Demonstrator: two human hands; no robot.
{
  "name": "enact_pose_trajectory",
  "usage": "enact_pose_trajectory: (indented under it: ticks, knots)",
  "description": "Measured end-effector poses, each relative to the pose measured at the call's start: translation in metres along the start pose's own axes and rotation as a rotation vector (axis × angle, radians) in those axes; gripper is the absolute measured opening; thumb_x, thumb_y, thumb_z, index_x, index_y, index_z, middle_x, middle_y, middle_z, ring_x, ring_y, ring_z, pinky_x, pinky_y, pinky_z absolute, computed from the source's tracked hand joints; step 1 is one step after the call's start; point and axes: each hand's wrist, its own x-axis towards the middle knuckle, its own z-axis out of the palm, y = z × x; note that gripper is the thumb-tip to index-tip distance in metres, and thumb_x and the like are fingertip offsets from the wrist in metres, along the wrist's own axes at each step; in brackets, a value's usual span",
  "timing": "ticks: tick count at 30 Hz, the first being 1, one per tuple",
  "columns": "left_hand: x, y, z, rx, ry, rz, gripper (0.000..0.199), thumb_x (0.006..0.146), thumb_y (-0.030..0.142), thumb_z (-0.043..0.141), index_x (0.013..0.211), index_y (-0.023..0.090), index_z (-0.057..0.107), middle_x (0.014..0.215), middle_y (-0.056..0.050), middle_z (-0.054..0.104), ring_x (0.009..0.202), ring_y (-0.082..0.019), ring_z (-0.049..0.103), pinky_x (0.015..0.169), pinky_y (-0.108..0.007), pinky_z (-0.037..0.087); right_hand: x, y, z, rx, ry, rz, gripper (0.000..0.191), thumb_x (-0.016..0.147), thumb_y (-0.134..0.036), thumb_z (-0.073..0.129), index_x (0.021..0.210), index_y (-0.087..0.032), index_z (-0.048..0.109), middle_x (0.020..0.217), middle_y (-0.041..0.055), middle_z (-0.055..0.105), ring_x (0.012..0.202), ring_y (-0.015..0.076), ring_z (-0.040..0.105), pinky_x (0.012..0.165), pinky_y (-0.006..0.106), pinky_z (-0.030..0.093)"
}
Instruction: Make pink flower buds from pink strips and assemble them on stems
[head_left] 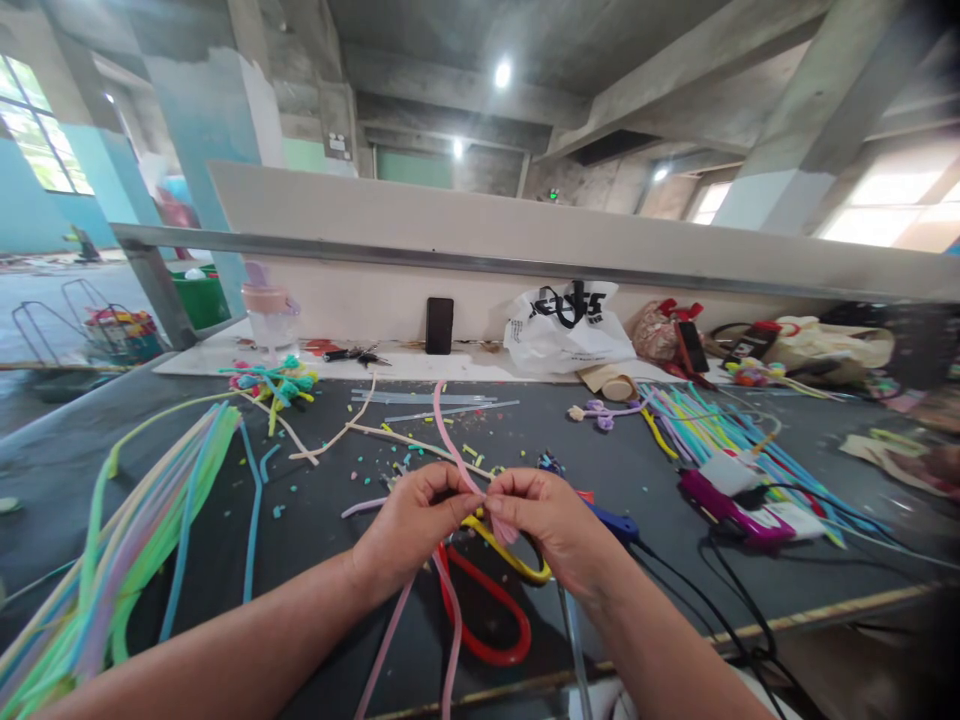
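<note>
My left hand point(409, 520) and my right hand point(555, 525) meet at the centre, just above the dark tabletop. Both are closed in a pinch, thumbs against fingers, on a pink chenille stem point(448, 435). One length of it rises past my left fingers; a short bunched pink piece point(504, 528) hangs under my right fingertips. The exact join between the fingertips is hidden. Other pink strands point(452, 640) trail down to the table's front edge. Beneath my hands lie scissors with a red handle loop point(517, 645) and a yellow handle loop point(529, 568).
Bundles of coloured stems lie at left point(142, 540) and right point(690, 425). A blue tool point(615, 522) with a black cord and a magenta electrical block point(712, 505) lie right. Behind stand a phone point(439, 326), a bottle point(270, 315) and a white bag point(566, 335).
</note>
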Motion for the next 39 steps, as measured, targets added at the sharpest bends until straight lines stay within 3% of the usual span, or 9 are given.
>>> enact_pose_trajectory:
  ticks: [4, 7, 12, 17, 21, 25, 29, 32, 39]
  knots:
    - [-0.002, 0.002, 0.001, 0.009, 0.034, -0.005, 0.018, 0.069, 0.029, 0.068, 0.068, 0.013, 0.061, 0.057, 0.004, 0.053, 0.049, -0.006, 0.038, 0.048, -0.019, 0.029, -0.001, -0.001, 0.006, -0.382, 0.164, -0.129, 0.012, 0.068, -0.025, 0.061, 0.059, -0.018, 0.055, 0.05, -0.0027, 0.053, 0.049, 0.0118, 0.046, 0.051, 0.025, 0.035]
    - [-0.004, 0.002, 0.003, 0.008, 0.067, -0.022, 0.021, 0.071, 0.032, 0.066, 0.068, 0.012, 0.06, 0.056, 0.004, 0.051, 0.049, -0.005, 0.037, 0.046, -0.019, 0.027, -0.003, 0.002, 0.008, -0.749, 0.272, -0.406, 0.011, 0.071, -0.019, 0.057, 0.061, -0.02, 0.055, 0.06, -0.0003, 0.058, 0.06, 0.0153, 0.053, 0.072, 0.034, 0.04]
    - [-0.006, -0.001, 0.006, -0.09, 0.097, -0.125, 0.027, 0.07, 0.037, 0.067, 0.063, 0.014, 0.053, 0.046, 0.008, 0.042, 0.042, -0.005, 0.03, 0.042, -0.019, 0.022, -0.005, 0.01, 0.009, -1.132, 0.34, -0.777, 0.013, 0.078, -0.01, 0.049, 0.069, -0.02, 0.054, 0.068, -0.0002, 0.062, 0.069, 0.0154, 0.056, 0.096, 0.044, 0.026]
    - [-0.006, -0.003, 0.007, -0.216, 0.087, -0.265, 0.032, 0.07, 0.04, 0.066, 0.059, 0.015, 0.05, 0.044, 0.007, 0.041, 0.039, -0.003, 0.026, 0.04, -0.018, 0.016, -0.003, 0.019, 0.012, -1.329, 0.349, -0.861, 0.02, 0.085, -0.012, 0.041, 0.071, -0.018, 0.053, 0.072, 0.0022, 0.061, 0.074, 0.0164, 0.053, 0.099, 0.044, 0.023]
    - [-0.003, -0.001, 0.004, -0.151, 0.103, -0.197, 0.029, 0.07, 0.038, 0.066, 0.062, 0.014, 0.053, 0.045, 0.007, 0.041, 0.039, -0.004, 0.028, 0.04, -0.019, 0.018, 0.0, 0.015, 0.01, -1.173, 0.313, -0.746, 0.016, 0.083, -0.014, 0.047, 0.072, -0.019, 0.057, 0.073, 0.0017, 0.063, 0.075, 0.0168, 0.056, 0.098, 0.045, 0.022]
    - [-0.001, 0.003, 0.001, -0.048, 0.076, -0.082, 0.023, 0.071, 0.034, 0.065, 0.065, 0.013, 0.057, 0.05, 0.006, 0.046, 0.044, -0.005, 0.034, 0.044, -0.018, 0.025, 0.003, 0.005, 0.003, -0.549, 0.145, -0.319, 0.024, 0.083, -0.034, 0.05, 0.067, -0.019, 0.058, 0.057, -0.0004, 0.057, 0.058, 0.0149, 0.053, 0.069, 0.031, 0.041]
    - [0.0, 0.003, 0.0, 0.024, 0.056, -0.011, 0.016, 0.071, 0.028, 0.065, 0.066, 0.013, 0.061, 0.063, 0.0, 0.057, 0.06, -0.01, 0.05, 0.06, -0.021, 0.039, 0.004, 0.002, 0.0, -0.072, -0.014, -0.018, 0.029, 0.075, -0.042, 0.059, 0.063, -0.015, 0.061, 0.056, -0.0005, 0.057, 0.054, 0.0117, 0.049, 0.056, 0.024, 0.036]
    - [0.001, 0.002, 0.0, 0.066, 0.046, 0.024, 0.013, 0.071, 0.026, 0.064, 0.066, 0.013, 0.063, 0.063, 0.0, 0.059, 0.063, -0.012, 0.052, 0.063, -0.023, 0.041, 0.004, 0.004, 0.001, 0.044, -0.03, 0.06, 0.024, 0.066, -0.037, 0.069, 0.061, -0.014, 0.063, 0.056, -0.0002, 0.058, 0.053, 0.0105, 0.048, 0.056, 0.023, 0.035]
    - [0.002, -0.001, -0.002, 0.103, 0.022, 0.025, 0.011, 0.07, 0.025, 0.064, 0.068, 0.015, 0.064, 0.056, 0.004, 0.055, 0.05, -0.008, 0.044, 0.051, -0.02, 0.035, 0.005, 0.005, -0.001, 0.118, -0.004, 0.079, 0.022, 0.061, -0.031, 0.075, 0.058, -0.013, 0.063, 0.05, -0.0017, 0.057, 0.047, 0.0082, 0.045, 0.052, 0.022, 0.032]
